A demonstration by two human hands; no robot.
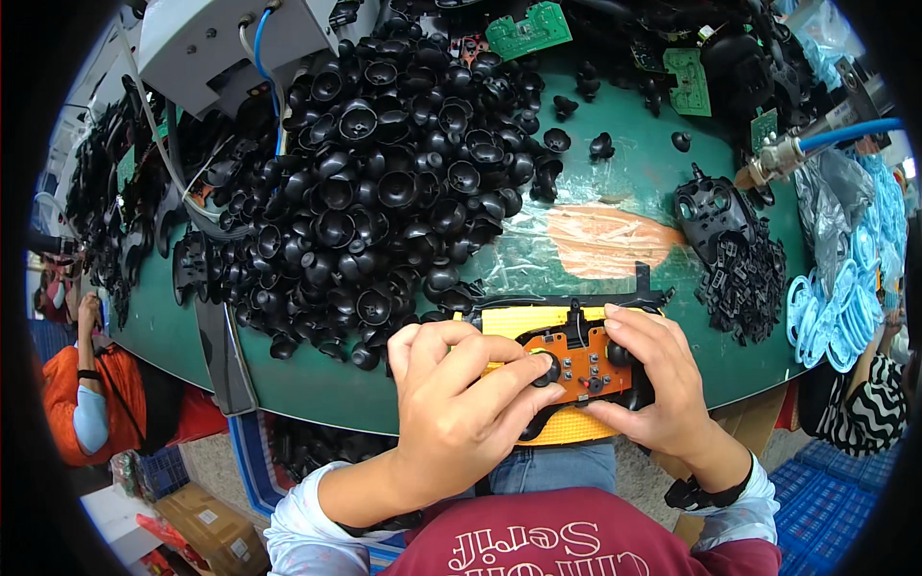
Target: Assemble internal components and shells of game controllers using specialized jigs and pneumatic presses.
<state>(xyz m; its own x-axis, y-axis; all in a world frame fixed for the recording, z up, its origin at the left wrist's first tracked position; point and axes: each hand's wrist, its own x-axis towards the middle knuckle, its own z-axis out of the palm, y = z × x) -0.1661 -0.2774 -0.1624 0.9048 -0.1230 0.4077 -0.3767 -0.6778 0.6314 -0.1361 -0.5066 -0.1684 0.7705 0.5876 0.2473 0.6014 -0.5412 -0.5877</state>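
Both hands, left hand (459, 403) and right hand (653, 379), grip the orange circuit board (574, 363) lying between them.

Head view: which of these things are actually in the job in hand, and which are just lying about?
In hand:
left hand
right hand
orange circuit board
yellow fixture
black thumbstick cap

Lying about:
heap of black caps
green circuit boards
black controller shell
blue rings

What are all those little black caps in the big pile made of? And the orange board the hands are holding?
The small black dome-shaped caps look like moulded plastic or rubber: smooth, slightly glossy, all one shape. The orange flat circuit board looks like rigid laminate with tiny dark parts on it. It sits in a black shell on a yellow jig, between the left hand and right hand.
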